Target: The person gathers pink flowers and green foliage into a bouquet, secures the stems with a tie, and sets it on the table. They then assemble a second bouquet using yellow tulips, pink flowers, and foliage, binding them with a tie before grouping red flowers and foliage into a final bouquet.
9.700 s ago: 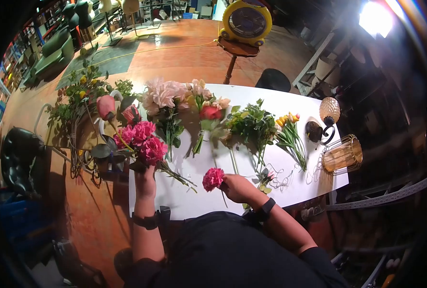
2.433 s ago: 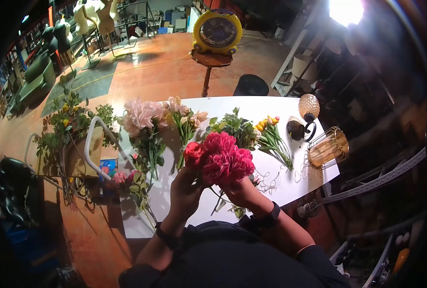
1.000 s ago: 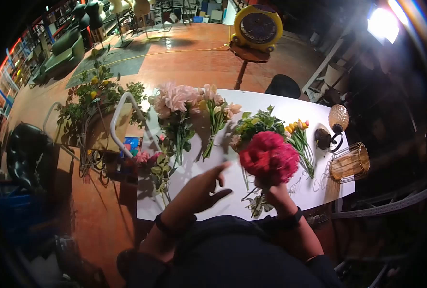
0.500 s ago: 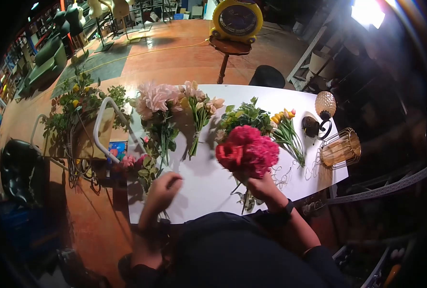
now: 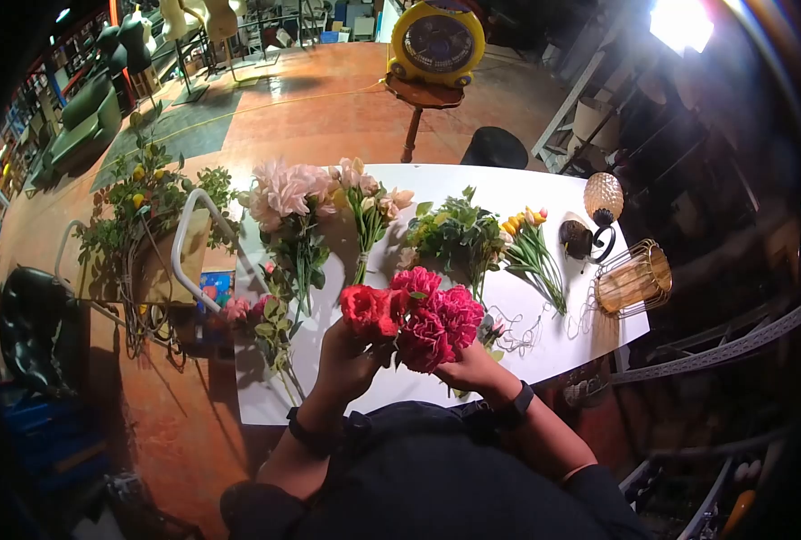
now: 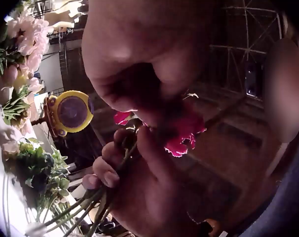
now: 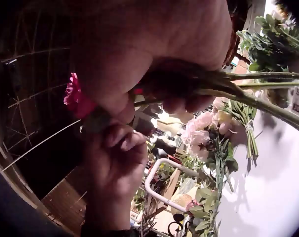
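A bunch of frilly pink flowers (image 5: 441, 328) and red flowers (image 5: 371, 310) stands over the table's near edge. My right hand (image 5: 472, 364) grips it by the stems, which run out through the curled fingers in the right wrist view, where the green stems (image 7: 263, 101) show. My left hand (image 5: 348, 362) pinches just under the red heads, its fingertips close against the right hand's. In the left wrist view the left hand (image 6: 139, 54) covers most of the blooms, and the right hand (image 6: 149, 182) shows below around the stems.
On the white table (image 5: 346, 396) lie pale pink peonies (image 5: 288, 198), a leafy bunch (image 5: 454, 234), tulips (image 5: 535, 247), a leafy rose stem (image 5: 276, 333) and a wire cage lantern (image 5: 634, 279). A lamp (image 5: 603, 200) stands at the right, a white metal frame (image 5: 180, 243) at the left.
My left hand, earlier holding pink flowers, lately apart from the bunch, has come back to its red heads. The bunch in my right hand has moved left and lower; the camera has shifted slightly.
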`<state>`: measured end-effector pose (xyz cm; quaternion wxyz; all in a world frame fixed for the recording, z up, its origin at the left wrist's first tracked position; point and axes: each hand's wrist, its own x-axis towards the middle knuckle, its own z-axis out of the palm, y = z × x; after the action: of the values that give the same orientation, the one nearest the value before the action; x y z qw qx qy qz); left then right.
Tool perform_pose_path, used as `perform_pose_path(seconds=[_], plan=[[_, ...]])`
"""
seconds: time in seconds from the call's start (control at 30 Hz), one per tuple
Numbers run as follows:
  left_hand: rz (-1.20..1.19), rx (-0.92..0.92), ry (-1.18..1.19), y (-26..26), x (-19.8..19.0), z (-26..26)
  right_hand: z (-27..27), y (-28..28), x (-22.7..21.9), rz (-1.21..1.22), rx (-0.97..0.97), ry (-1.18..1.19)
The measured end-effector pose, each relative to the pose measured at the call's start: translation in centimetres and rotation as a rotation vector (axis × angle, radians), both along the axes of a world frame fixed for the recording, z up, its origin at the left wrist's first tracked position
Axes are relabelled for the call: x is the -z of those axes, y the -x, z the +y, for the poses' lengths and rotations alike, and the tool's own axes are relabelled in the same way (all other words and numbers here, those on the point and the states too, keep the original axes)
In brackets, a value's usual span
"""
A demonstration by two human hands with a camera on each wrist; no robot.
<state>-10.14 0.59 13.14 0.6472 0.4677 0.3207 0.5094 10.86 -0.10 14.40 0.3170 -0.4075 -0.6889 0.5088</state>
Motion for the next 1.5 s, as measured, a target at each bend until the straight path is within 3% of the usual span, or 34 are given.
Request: perform_pose_path(seconds=[0.1,0.13,0.23,0.37,0.47,0.6,0.63,0.9,1.07,1.1,1.17,1.2,1.23,1.33,1.43,1.5], plan=[[0.108,-0.019,-0.127,-0.6,0.7,-0.1,0.2,0.1,1.0,-0.074,-0.061,-0.121],[0.392,-0.017,-0.280,0.0,0.1,-0.1,0.2,0.3,0.7,-0.072,-0.044,-0.193],[0.496,-0.052,-0.413,0.0,-0.6,0.1,0.8,0.9,0.0,-0.111,-0.062,-0.331],[0.444,0.011,-0.497,-0.1,0.8,0.5,0.8,1.4,-1.0,-0.111,-0.056,-0.446],[0.506,-0.014,-0.503,-0.7,-1.3,0.5,0.5,1.5,-1.5,-0.122,-0.033,-0.437],[0.534,0.019,-0.420,-0.9,-0.8,0.1,0.3,1.3,-1.4,-0.105,0.003,-0.436],[0.535,-0.008,-0.502,-1.2,-1.0,0.2,0.2,1.2,-1.4,-0.118,0.006,-0.484],[0.655,-0.042,-0.625,-1.6,-0.3,0.0,0.1,0.8,0.7,-0.104,-0.029,-0.349],[0.652,-0.002,-0.570,-1.2,0.2,-0.2,0.1,0.2,1.5,-0.074,0.030,-0.407],[0.556,-0.070,-0.600,-1.2,0.4,-0.3,-0.2,-0.3,1.8,-0.003,0.038,-0.206],[0.576,-0.016,-0.385,0.1,-0.4,-0.5,-0.7,-0.1,0.8,0.313,0.212,0.114],[0.679,-0.002,-0.334,1.0,0.3,-0.4,0.0,-2.3,3.3,0.213,0.165,0.024],[0.693,-0.038,-0.287,2.0,1.7,-0.2,0.8,-4.6,5.7,0.113,0.127,-0.072],[0.902,-0.252,-0.208,6.4,6.2,0.3,0.9,-5.9,5.2,0.117,0.346,-0.030],[1.087,-0.467,0.067,11.9,11.9,0.4,1.0,-4.4,1.4,0.321,0.408,0.087],[1.107,-0.494,0.168,14.4,13.4,0.1,1.0,-4.1,1.3,0.292,0.435,0.015]])
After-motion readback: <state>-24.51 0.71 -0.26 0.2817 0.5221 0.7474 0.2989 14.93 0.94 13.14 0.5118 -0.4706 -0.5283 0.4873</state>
